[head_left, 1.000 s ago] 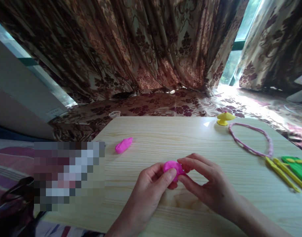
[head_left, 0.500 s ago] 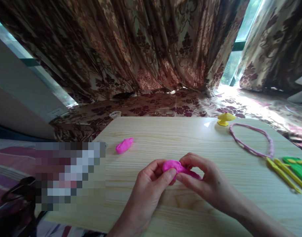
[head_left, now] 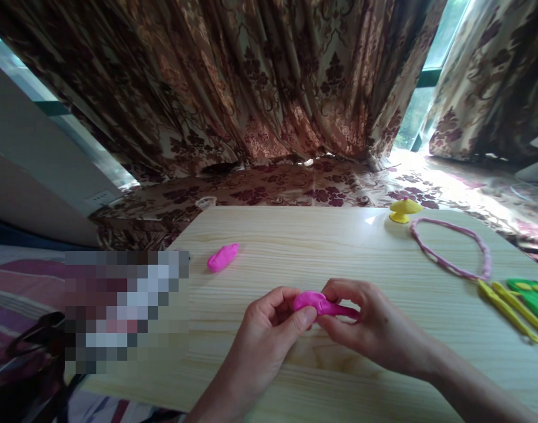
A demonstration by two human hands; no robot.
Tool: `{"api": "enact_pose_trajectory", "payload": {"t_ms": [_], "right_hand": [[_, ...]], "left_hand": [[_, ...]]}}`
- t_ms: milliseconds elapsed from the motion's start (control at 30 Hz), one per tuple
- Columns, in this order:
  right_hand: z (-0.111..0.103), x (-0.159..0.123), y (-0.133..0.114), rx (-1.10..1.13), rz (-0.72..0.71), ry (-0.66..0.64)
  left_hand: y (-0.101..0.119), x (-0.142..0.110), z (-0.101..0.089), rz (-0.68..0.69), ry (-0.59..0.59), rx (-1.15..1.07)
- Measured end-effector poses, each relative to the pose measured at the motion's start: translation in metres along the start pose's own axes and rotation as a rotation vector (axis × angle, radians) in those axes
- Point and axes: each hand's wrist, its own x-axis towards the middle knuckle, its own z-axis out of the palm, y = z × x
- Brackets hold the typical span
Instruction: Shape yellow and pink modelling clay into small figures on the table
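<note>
A piece of bright pink modelling clay point(head_left: 310, 300) is held between both hands above the near part of the table. It has a broad rounded end on the left and a narrower tail stretching right. My left hand point(head_left: 273, 323) pinches the rounded end, its thumb pressed on the front. My right hand point(head_left: 361, 314) closes its thumb and fingers around the narrower part; its fingertips partly hide the clay. A second pink clay piece point(head_left: 223, 258), elongated with one pointed end, lies on the table beyond my left hand.
On the wooden table point(head_left: 269, 235), a yellow clay shape on a foot point(head_left: 403, 210) stands at the far right. Near it lie a pink braided loop point(head_left: 449, 270), yellow modelling tools point(head_left: 509, 311) and a green piece point(head_left: 533, 302). A pixelated patch point(head_left: 128, 311) covers the left side.
The right thumb and fingers have shifted slightly on the pink clay, and its tail now shows more clearly between them. Both hands sit slightly lower in view. The other objects stay in place.
</note>
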Motion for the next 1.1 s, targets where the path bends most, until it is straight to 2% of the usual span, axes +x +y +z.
{"api": "enact_pose_trajectory", "payload": {"t_ms": [233, 500, 833, 967, 1100], "right_hand": [[-0.002, 0.0, 0.004, 0.05, 0.039, -0.052], [-0.001, -0.002, 0.003, 0.126, 0.069, -0.048], [-0.001, 0.001, 0.004, 0.21, 0.085, 0.041], [-0.01, -0.002, 0.002, 0.301, 0.146, -0.011], [-0.015, 0.002, 0.001, 0.289, 0.2, -0.124]], "left_hand": [[0.001, 0.0, -0.001, 0.011, -0.006, 0.002], [0.004, -0.003, -0.003, 0.038, 0.007, 0.056], [-0.003, 0.0, 0.001, 0.016, 0.056, -0.028], [0.0, 0.006, -0.004, 0.036, 0.053, -0.075], [0.008, 0.026, -0.019, 0.041, 0.034, -0.172]]}}
